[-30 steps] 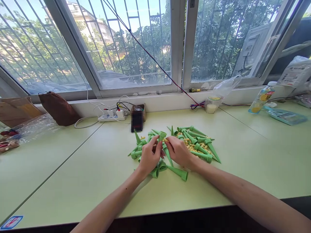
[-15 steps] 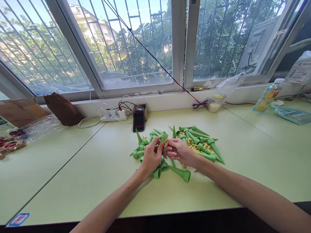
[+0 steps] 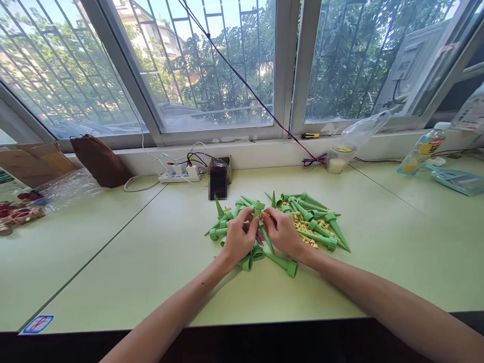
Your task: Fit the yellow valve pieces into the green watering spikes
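My left hand (image 3: 240, 236) is closed around a green plastic watering spike (image 3: 258, 206), its wide ribbed collar up. My right hand (image 3: 282, 233) pinches a small yellow plastic piece (image 3: 261, 215) against the spike's side; my fingers cover most of it. Whether the piece is inserted I cannot tell. Around both hands lie more green spikes, among them one with its open collar (image 3: 292, 268) towards me. Small yellow pieces (image 3: 307, 237) lie heaped among the spikes to the right of my right hand.
Behind the pile stands a dark blurred device (image 3: 218, 182) by a power strip (image 3: 179, 177). A jar in a plastic bag (image 3: 336, 164) and a bottle (image 3: 423, 151) are at the back right. A brown bag (image 3: 101, 162) and red items (image 3: 22, 214) lie left.
The right hand has turned, its fingers now closing over the yellow piece at the spike. The left hand still grips the spike. The camera view has shifted slightly.
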### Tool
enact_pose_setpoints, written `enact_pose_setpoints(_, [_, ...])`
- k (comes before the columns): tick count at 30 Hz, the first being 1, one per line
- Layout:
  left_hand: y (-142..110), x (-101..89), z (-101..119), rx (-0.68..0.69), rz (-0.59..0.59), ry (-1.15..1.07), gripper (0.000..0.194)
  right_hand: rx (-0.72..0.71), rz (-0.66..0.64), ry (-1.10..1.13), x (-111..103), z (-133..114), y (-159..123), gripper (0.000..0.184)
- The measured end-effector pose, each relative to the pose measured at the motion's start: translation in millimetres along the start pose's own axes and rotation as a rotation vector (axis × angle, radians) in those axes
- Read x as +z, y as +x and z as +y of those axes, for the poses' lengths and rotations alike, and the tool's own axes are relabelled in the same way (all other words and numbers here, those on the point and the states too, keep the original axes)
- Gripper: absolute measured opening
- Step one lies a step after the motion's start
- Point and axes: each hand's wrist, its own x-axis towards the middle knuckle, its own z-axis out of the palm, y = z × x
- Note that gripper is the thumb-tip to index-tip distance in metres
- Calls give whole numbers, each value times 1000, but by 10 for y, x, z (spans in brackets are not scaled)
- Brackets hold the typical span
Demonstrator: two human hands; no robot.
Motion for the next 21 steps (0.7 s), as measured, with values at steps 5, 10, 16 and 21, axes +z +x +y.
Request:
enact_pose_setpoints(5, [7,8,4,3,7,-32,22,107,-89,195,-10,0,17,29])
enact_pose_setpoints(10, [28,3,-12,-1,-1,-27,25,230,-170,443,-8,-2,46,35])
enact_pose_setpoints(16, [71,-24,-21,4,-17,-15,25,251,-180,553,-16,58,62,38])
enact_pose_setpoints(21, [109,-82,-34,21,-39,41,26,214,-185,536,-42,89,66,36])
